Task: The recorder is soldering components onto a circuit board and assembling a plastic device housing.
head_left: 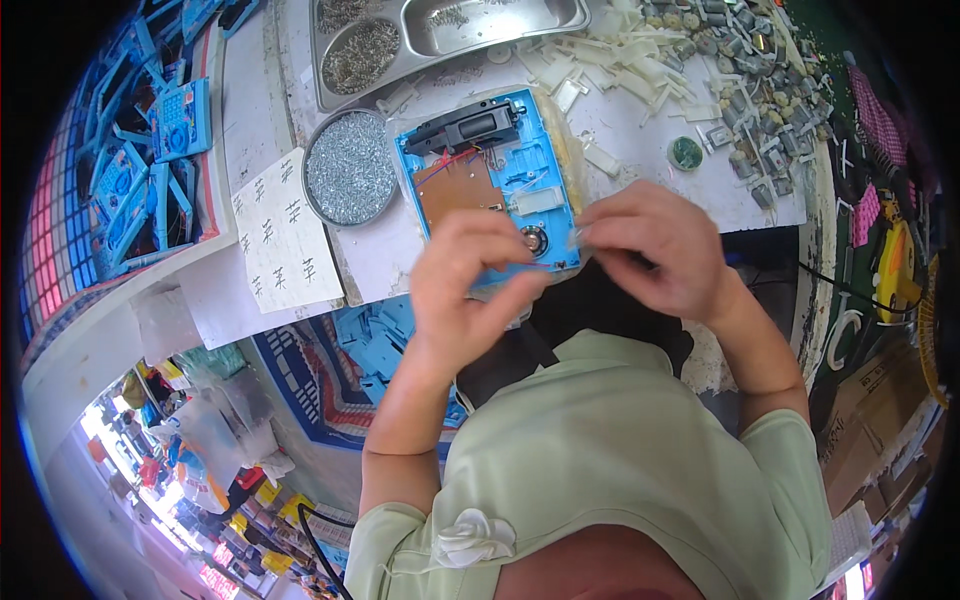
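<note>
Blue plastic toy shell [520,170], opened, circuit board exposed, laid on bench [640,160] beyond both grips. Left hand [465,290] pinched at lower edge; right hand [655,250] pinched on small clear part. Judged light, rigid, wiring fragile; best held by rim. Screw dish [350,167] left of grips.

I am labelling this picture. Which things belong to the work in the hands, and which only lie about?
In hand: blue casing with brown board, left hand, right hand.
Lying about: round screw dish, steel tray, white plastic strips, paper sheet.
</note>
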Demonstrator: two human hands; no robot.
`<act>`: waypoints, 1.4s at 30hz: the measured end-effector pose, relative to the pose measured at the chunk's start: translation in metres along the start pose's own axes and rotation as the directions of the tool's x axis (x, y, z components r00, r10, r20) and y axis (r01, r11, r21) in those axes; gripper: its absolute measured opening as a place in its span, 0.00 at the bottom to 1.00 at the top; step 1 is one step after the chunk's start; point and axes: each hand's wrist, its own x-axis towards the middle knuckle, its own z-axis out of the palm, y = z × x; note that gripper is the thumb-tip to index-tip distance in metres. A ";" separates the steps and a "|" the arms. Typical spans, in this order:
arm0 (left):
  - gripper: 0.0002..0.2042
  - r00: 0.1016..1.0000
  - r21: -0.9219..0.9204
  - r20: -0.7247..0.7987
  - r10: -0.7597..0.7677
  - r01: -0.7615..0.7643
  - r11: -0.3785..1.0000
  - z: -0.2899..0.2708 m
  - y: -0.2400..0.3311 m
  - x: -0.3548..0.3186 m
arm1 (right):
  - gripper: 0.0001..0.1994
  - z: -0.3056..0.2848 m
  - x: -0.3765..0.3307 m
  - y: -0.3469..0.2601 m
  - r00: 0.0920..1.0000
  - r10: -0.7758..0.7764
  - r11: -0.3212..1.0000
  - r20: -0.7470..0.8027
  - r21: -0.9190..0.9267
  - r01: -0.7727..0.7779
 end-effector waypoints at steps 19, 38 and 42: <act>0.10 0.993 0.435 0.030 0.110 -0.112 0.893 -0.004 -0.034 -0.005 | 0.11 0.022 0.053 0.037 0.970 0.235 0.948 0.059 -0.235 -0.216; 0.10 0.966 0.257 -0.258 -0.009 0.078 0.963 -0.026 -0.040 0.026 | 0.10 0.013 0.083 0.013 0.987 0.143 0.885 0.076 -0.456 -0.093; 0.08 0.962 0.241 -0.225 0.152 -0.096 0.966 -0.017 -0.048 0.040 | 0.09 0.035 0.093 0.019 0.995 -0.058 0.900 0.076 -0.428 0.086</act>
